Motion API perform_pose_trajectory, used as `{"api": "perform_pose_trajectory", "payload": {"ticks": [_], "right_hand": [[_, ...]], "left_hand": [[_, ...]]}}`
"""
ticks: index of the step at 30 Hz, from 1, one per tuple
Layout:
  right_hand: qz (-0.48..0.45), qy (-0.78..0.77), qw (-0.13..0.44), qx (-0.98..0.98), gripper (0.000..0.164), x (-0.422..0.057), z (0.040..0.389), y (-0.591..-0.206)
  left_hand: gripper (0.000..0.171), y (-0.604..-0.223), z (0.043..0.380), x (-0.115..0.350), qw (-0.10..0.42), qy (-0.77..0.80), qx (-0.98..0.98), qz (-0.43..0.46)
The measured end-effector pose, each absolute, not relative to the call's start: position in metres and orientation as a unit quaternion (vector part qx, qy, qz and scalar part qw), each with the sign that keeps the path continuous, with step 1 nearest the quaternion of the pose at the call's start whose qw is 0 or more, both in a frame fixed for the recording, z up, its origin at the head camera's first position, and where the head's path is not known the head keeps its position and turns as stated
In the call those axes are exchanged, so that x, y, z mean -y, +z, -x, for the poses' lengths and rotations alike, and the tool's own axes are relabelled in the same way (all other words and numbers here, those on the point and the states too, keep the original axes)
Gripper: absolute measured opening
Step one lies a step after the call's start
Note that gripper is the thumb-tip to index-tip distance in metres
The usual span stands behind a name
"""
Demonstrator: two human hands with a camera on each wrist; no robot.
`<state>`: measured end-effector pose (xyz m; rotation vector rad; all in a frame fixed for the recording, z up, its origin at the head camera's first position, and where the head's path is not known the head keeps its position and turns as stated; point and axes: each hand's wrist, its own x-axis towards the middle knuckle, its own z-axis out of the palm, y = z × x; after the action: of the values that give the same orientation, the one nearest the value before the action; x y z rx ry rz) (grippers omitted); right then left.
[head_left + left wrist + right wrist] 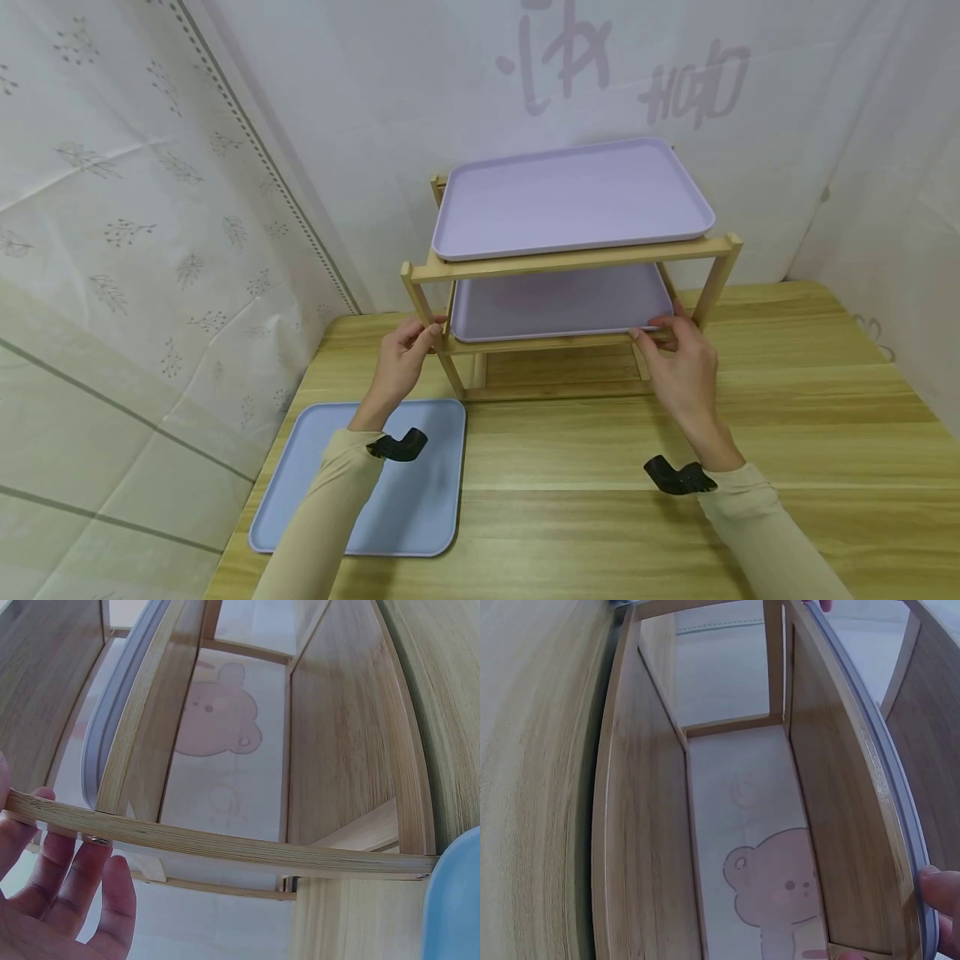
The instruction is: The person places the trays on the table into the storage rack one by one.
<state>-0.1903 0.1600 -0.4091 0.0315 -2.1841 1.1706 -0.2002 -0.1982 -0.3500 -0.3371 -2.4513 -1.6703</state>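
A three-level wooden rack (pixel 577 260) stands at the back of the table. One light purple tray (pixel 573 200) rests on its top level and a second purple tray (pixel 555 302) on the middle shelf. My left hand (pixel 399 360) grips the rack's left front post (pixel 225 849), beside the middle tray's left corner. At the other end, my right hand (pixel 684 367) pinches the middle tray's front right corner. In the right wrist view, the thumb (pixel 943 889) lies on that tray's rim (pixel 885 754), and other fingers reach under the shelf, partly hidden.
A light blue tray (pixel 408 492) lies flat on the wooden table (pixel 555 500) at front left, under my left forearm. Below the middle tray is the rack's bottom shelf (pixel 558 367). Patterned curtains (pixel 165 217) enclose the table at the left, back and right.
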Motion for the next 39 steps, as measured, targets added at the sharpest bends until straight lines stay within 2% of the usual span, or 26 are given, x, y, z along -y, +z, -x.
{"api": "perform_pose_trajectory", "payload": {"ticks": [17,26,28,34,36,39], "right_hand": [[-0.008,0.447,0.317,0.836,0.025,-0.16,0.188,-0.407],[-0.041,0.441,0.319,0.838,0.024,-0.167,0.182,-0.41],[-0.042,0.43,0.338,0.836,0.024,-0.168,0.179,-0.408],[-0.027,0.421,0.461,0.781,0.016,-0.175,0.176,-0.395],[-0.002,0.433,0.473,0.768,0.022,-0.179,0.178,-0.39],[0.033,0.447,0.45,0.772,0.033,-0.187,0.182,-0.386]], "left_hand": [[0.029,-0.348,0.199,0.198,0.079,-0.551,0.822,0.12],[0.029,-0.348,0.198,0.198,0.082,-0.55,0.823,0.121],[0.029,-0.348,0.198,0.198,0.082,-0.548,0.824,0.121],[0.029,-0.348,0.199,0.198,0.075,-0.547,0.826,0.117],[0.029,-0.349,0.199,0.198,0.073,-0.55,0.824,0.115],[0.029,-0.35,0.199,0.199,0.073,-0.553,0.822,0.113]]}}
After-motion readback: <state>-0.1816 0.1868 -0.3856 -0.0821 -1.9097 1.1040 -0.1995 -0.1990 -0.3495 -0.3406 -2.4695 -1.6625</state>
